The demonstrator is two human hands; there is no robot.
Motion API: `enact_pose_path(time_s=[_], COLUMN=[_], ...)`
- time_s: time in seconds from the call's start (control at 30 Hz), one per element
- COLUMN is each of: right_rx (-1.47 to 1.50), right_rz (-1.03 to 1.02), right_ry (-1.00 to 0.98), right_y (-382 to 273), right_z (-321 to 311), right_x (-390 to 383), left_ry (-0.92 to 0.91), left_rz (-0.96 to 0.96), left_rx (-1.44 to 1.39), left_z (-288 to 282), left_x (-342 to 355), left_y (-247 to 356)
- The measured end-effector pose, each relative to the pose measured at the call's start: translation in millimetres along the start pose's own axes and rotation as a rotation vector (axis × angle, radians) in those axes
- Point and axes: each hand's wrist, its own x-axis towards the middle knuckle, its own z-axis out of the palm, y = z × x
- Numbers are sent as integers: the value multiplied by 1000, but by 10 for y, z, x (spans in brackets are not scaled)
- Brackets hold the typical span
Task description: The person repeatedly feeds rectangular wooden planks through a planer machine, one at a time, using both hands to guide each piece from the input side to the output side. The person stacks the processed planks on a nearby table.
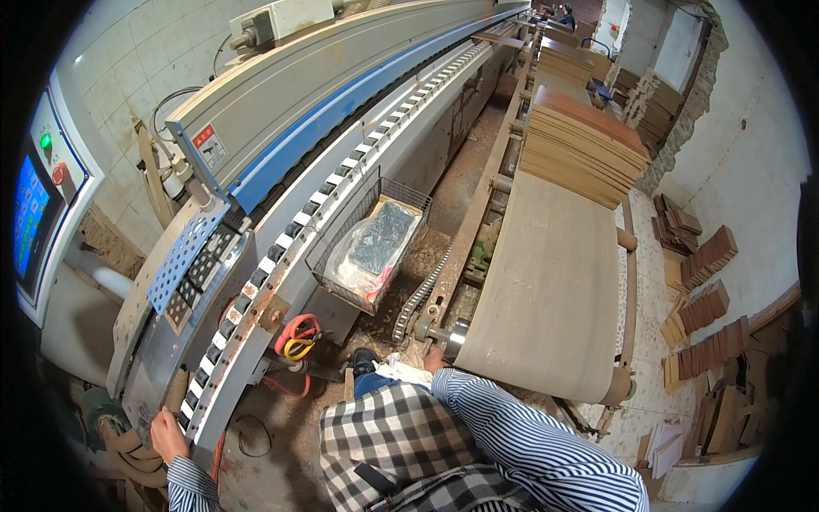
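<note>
My left hand (168,437), its fingers curled, rests on the lower end of the long edge-banding machine's feed rail (273,264), which carries black pads. Beside it is a coiled spring-like part (179,384). Partly hidden by my sleeve, my right hand (436,358) is beside the steel roller (456,341) of a wide belt conveyor (542,290); its fingers are hard to make out. A wire basket (324,279) with bagged items hangs from the rail, above red and yellow-handled tools (298,341).
A control panel (47,196) stands at left. Stacked wooden boards (580,145) sit on the conveyor, with more board piles (708,358) along the right wall (751,171). A white cloth (401,371) lies by my feet. A person (566,17) is at the far end.
</note>
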Motion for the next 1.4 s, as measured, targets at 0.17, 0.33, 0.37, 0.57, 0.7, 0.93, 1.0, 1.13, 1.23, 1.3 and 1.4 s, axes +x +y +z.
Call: enact_pose_path(time_s=[0.17, 0.33, 0.37, 0.57, 0.7, 0.93, 1.0, 1.13, 1.23, 1.3, 1.4], right_rx=[8, 22, 24, 38, 70, 124, 33, -762, -1345, -975, -609], right_rz=[-1, -2, -2, -9, -10, -42, -53, -314, -520, -325, -192], right_ry=[3, 8, 10, 22, 40, 112, 105, -145, -396, -251, -73], right_y=[0, -7, -10, 6, 32, -84, -284, -66, 29, 79, 206], right_z=[-3, 5, 7, 20, 39, -16, -184, 9, 83, 124, 207], right_x=[-4, 1, 5, 13, 2, -55, -185, -35, 66, 101, 146], left_ry=[-2, 47, 45, 19, 14, 9, 36, -24, 12, -7, -26], left_rz=[-15, 32, 35, 0, -1, 4, 19, -16, 21, 1, -12], left_rx=[7, -22, -19, -11, -2, -17, -23, 30, 18, 26, 32], left_z=[-25, 33, 31, -22, -5, 18, 54, -48, 15, 16, 6], left_x=[-19, -1, -1, -30, 4, -2, 12, -15, 27, 31, 25], left_y=[51, -17, -13, 48, 20, -4, -30, 71, -22, -27, 8])
